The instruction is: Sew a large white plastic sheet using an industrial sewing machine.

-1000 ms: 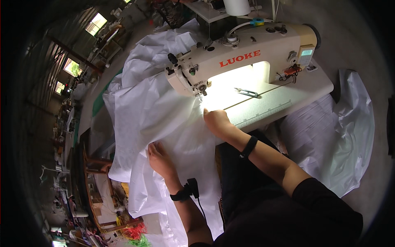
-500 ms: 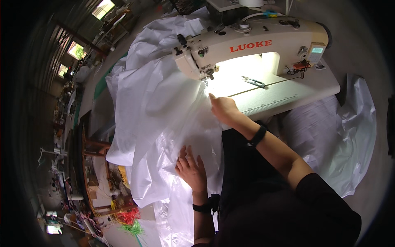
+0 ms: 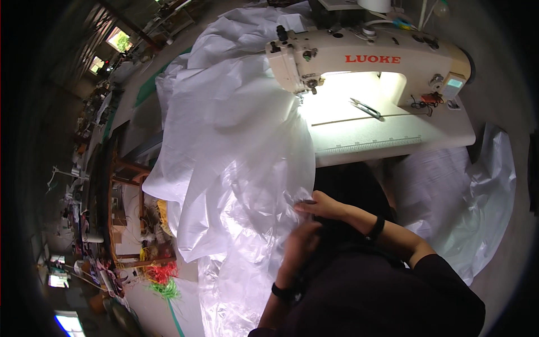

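Note:
A big white plastic sheet [image 3: 236,140] drapes from under the needle of a cream sewing machine [image 3: 365,56] down over my lap and to the floor. My right hand [image 3: 320,206] pinches the sheet's edge close to my body, below the table's front edge. My left hand [image 3: 300,241] is blurred, just beneath the right one, its fingers curled against the same fabric. Both wrists wear dark bands.
Small snips [image 3: 366,108] lie on the lit machine table [image 3: 387,140]. More white sheeting [image 3: 477,185] is piled at my right. A wooden bench [image 3: 126,185] with scraps and red and green cord [image 3: 163,278] stands at the left.
My right hand has pulled back from the needle area to my lap. The left hand has slid right to meet it. The view has shifted so the machine sits higher and further right.

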Demonstrator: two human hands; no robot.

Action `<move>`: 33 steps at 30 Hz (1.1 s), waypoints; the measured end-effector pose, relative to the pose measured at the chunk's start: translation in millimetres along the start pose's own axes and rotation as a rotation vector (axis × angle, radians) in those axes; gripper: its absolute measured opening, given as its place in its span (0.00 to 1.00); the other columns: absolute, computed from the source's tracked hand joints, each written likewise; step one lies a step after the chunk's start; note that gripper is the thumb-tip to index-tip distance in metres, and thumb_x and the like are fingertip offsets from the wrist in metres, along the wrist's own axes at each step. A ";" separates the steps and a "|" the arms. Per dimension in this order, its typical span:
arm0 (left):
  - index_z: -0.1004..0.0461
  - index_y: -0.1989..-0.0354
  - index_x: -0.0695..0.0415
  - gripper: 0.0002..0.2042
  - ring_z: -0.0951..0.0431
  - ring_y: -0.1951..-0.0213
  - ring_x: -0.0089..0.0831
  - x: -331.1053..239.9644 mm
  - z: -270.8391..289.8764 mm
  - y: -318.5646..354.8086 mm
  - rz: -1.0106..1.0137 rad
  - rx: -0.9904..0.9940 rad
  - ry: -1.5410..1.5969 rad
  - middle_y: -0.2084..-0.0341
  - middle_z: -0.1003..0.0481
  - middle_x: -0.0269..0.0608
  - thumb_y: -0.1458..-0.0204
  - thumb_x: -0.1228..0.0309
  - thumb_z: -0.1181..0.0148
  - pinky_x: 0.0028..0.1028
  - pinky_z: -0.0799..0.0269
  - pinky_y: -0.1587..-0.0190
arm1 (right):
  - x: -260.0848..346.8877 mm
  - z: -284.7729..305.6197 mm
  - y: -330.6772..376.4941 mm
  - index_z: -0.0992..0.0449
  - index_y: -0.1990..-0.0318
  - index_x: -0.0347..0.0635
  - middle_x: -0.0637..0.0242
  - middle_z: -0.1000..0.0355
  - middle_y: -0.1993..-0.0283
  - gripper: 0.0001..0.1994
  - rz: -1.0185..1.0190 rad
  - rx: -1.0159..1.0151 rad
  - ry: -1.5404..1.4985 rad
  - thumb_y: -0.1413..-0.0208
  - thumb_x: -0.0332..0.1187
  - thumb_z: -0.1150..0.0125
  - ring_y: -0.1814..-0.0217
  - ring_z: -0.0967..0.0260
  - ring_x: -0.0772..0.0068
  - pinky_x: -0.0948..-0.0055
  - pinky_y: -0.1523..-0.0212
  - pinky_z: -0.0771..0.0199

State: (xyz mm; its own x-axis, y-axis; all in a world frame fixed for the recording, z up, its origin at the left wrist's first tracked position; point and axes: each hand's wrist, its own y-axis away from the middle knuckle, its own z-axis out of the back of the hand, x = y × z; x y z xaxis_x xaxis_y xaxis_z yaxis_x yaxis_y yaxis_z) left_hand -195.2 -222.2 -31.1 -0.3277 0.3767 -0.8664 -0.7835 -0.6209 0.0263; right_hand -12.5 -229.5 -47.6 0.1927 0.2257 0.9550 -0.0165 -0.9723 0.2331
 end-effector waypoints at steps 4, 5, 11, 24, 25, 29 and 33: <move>0.28 0.46 0.63 0.18 0.25 0.46 0.37 10.5 -14.6 -13.0 -0.161 0.015 0.035 0.50 0.24 0.49 0.45 0.74 0.40 0.33 0.30 0.44 | 94.5 -12.0 9.3 0.23 0.58 0.40 0.77 0.32 0.68 0.13 0.046 0.072 -0.224 0.36 0.42 0.43 0.71 0.41 0.89 0.80 0.72 0.39; 0.28 0.46 0.63 0.18 0.25 0.46 0.37 29.4 -3.5 13.6 -0.154 0.019 0.046 0.50 0.24 0.49 0.45 0.74 0.40 0.33 0.31 0.44 | 97.6 -9.5 3.2 0.23 0.58 0.41 0.78 0.32 0.67 0.13 0.132 -0.004 -0.421 0.35 0.41 0.44 0.70 0.41 0.90 0.80 0.71 0.39; 0.28 0.45 0.63 0.19 0.26 0.45 0.37 85.5 84.3 39.6 -0.106 -0.080 0.034 0.49 0.24 0.49 0.45 0.73 0.40 0.33 0.31 0.43 | 57.5 2.1 23.7 0.26 0.51 0.40 0.70 0.25 0.58 0.13 0.084 -0.041 -0.651 0.38 0.37 0.40 0.59 0.27 0.78 0.76 0.63 0.26; 0.30 0.43 0.64 0.21 0.27 0.43 0.36 144.2 427.5 -112.2 0.063 -0.024 0.031 0.48 0.25 0.49 0.44 0.70 0.39 0.32 0.33 0.41 | 111.9 -79.2 -129.5 0.24 0.60 0.35 0.65 0.25 0.67 0.12 0.159 -0.066 -0.178 0.39 0.37 0.42 0.72 0.31 0.76 0.76 0.75 0.31; 0.30 0.43 0.64 0.21 0.27 0.43 0.36 154.2 431.9 -105.7 0.105 -0.016 0.045 0.48 0.25 0.49 0.44 0.70 0.39 0.32 0.33 0.41 | 106.4 -81.1 -137.2 0.24 0.60 0.34 0.64 0.25 0.67 0.12 0.101 -0.077 -0.193 0.39 0.36 0.42 0.72 0.31 0.76 0.76 0.76 0.32; 0.31 0.42 0.65 0.22 0.28 0.42 0.36 196.0 360.1 -27.5 0.306 -0.036 0.117 0.47 0.25 0.49 0.44 0.69 0.39 0.32 0.34 0.41 | 57.1 -81.6 -129.6 0.25 0.55 0.34 0.62 0.25 0.62 0.12 -0.014 0.038 -0.195 0.39 0.35 0.41 0.66 0.28 0.74 0.74 0.69 0.27; 0.31 0.42 0.65 0.23 0.29 0.42 0.36 242.5 194.3 149.1 0.488 -0.090 0.217 0.47 0.26 0.49 0.44 0.68 0.39 0.32 0.34 0.40 | 20.5 -69.1 -96.8 0.30 0.48 0.34 0.65 0.27 0.52 0.15 0.113 -0.041 -0.122 0.36 0.35 0.42 0.50 0.30 0.75 0.71 0.50 0.28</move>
State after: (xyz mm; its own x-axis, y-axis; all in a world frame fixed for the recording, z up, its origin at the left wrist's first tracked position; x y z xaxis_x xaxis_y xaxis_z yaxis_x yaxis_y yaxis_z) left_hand -494.0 -89.9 -140.4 -0.5182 -0.1154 -0.8474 -0.5156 -0.7484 0.4172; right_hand -74.7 -126.6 -37.9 0.3047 0.1039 0.9468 -0.0844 -0.9872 0.1355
